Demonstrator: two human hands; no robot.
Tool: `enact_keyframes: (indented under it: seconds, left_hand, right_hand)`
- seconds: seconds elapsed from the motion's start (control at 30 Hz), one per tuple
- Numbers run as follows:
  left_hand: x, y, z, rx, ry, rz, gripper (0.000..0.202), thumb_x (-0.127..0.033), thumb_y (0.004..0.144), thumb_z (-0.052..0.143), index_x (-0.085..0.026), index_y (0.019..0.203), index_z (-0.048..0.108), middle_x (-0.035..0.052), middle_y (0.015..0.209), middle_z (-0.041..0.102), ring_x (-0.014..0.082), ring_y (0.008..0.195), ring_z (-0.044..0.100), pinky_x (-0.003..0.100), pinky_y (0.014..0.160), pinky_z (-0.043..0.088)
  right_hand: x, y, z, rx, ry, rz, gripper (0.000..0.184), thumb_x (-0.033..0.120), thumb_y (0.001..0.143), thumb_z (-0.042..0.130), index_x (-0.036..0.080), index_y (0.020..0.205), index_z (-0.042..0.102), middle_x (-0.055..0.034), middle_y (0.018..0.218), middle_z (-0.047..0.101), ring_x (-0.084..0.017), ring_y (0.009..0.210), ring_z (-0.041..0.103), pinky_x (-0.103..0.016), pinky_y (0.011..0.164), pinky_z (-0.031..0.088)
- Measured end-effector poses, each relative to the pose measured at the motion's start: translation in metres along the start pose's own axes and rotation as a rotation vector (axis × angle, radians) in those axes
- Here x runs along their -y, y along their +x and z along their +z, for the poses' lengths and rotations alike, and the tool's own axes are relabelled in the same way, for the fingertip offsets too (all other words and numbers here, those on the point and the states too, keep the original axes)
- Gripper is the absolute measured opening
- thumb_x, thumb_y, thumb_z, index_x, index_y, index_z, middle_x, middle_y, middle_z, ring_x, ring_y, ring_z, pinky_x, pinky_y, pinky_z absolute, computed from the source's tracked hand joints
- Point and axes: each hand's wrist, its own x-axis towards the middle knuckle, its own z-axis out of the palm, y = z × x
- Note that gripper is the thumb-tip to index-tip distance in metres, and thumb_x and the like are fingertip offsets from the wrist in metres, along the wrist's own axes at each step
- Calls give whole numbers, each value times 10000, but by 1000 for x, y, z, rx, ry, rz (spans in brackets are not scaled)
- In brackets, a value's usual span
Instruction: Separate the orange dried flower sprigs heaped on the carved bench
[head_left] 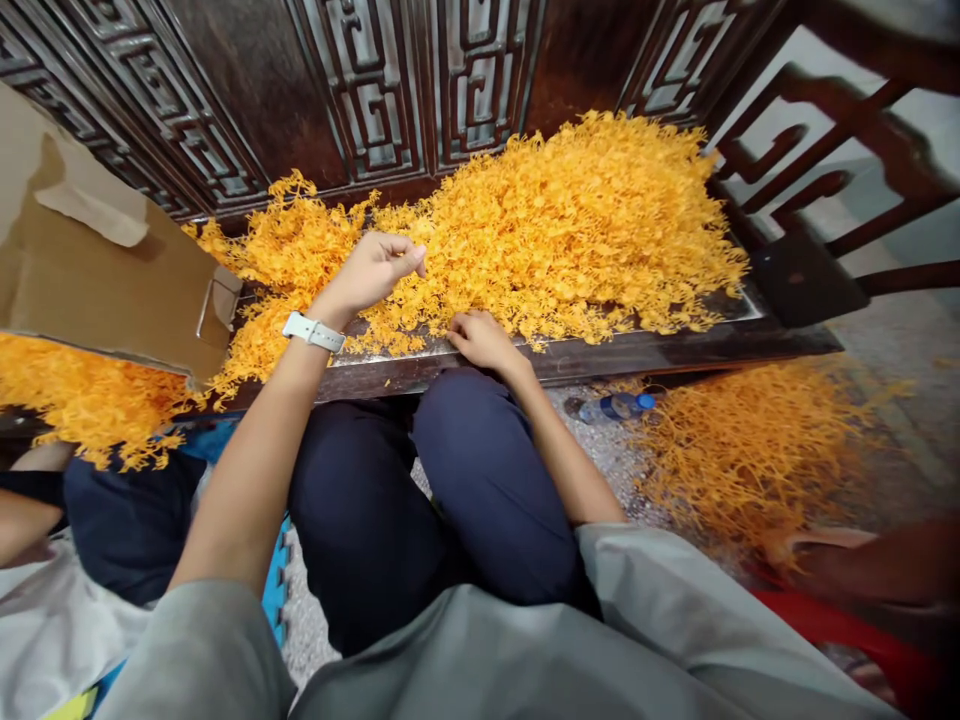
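Observation:
My left hand (379, 268), with a white watch band (313, 332) on the wrist, is raised over the bench, its thumb and fingers pinched together. Whatever may be between them is too small to make out. My right hand (484, 340) rests at the bench's front edge, fingers curled down beside the loose blossoms; its fingertips are partly hidden. Around and behind both hands lies a large heap of orange-yellow plastic-looking flower pieces (585, 220). A smaller pile of the same pieces (300, 240) is to the left of my left hand.
A cardboard box (112, 270) stands on the left. The dark wooden bench (675, 345) has a carved back and armrest. Below right are a blue-capped bottle (619, 406) and a heap of thin orange stems (750, 450). Other people sit at both sides.

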Motion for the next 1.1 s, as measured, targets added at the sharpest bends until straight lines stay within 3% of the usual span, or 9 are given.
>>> enact_keyframes:
  seconds: [0.23,0.3,0.4,0.5,0.6,0.7,0.9,1.0,1.1]
  left_hand:
    - [-5,-3,2,75,15,-5,510,-688,905,737,-213,721,767,-52,492,376,119,519,298,324,571,309]
    - [-5,-4,2,101,9,-20,498,-693,890,758,-214,758,793,-56,489,369,112,507,288,316,548,283]
    - [-10,-6,4,149,5,-27,475,-676,894,761,-209,834,829,-51,493,419,110,500,302,305,538,284]
    - [-19,-6,7,298,56,-6,483,-643,908,750,-199,718,771,-40,511,454,107,498,304,305,531,259]
    - [-27,-4,14,488,144,37,574,-581,956,702,-203,545,567,-51,500,361,100,486,251,316,525,213]
    - [-33,-3,19,566,174,59,639,-580,983,655,-213,517,417,-63,503,274,97,479,206,318,522,191]
    - [-37,1,20,482,52,87,552,-651,948,657,-208,624,594,-30,546,446,121,515,336,310,550,277]
    - [-21,6,16,268,193,101,542,-598,914,735,-210,576,564,-20,515,436,129,517,332,329,574,286]
    - [2,9,8,51,160,31,548,-645,950,694,-215,617,632,-28,511,380,129,517,310,329,578,299]
  right_hand:
    - [-2,-15,-24,122,82,-132,269,389,1062,601,156,1065,735,-107,1013,776,-203,840,652,-295,752,416]
    - [-3,-25,-37,1,122,-109,247,353,1073,561,166,1016,713,-89,939,742,-203,811,621,-309,751,402]
    - [3,-34,-52,-356,222,-17,297,353,1102,498,190,919,665,-51,762,624,-207,728,548,-338,745,375]
    - [14,-37,-61,-664,468,-106,379,519,1128,474,219,1090,703,-46,846,625,-212,785,567,-346,782,404]
    - [22,-36,-61,-645,563,-306,421,641,1053,606,269,1182,754,-57,1028,663,-220,930,590,-355,856,446]
    - [29,-39,-60,-588,539,-404,370,612,1014,688,263,933,781,-54,920,662,-236,906,571,-399,896,454]
    - [61,-86,-75,-650,695,-546,297,471,962,791,287,730,761,-47,718,605,-229,755,542,-434,814,463]
    - [56,-118,-86,-502,986,-705,495,726,875,778,306,629,686,-26,601,497,-194,619,470,-385,629,447]
    - [35,-123,-89,-308,1101,-732,677,978,634,749,310,623,641,6,548,380,-155,523,350,-348,490,352]
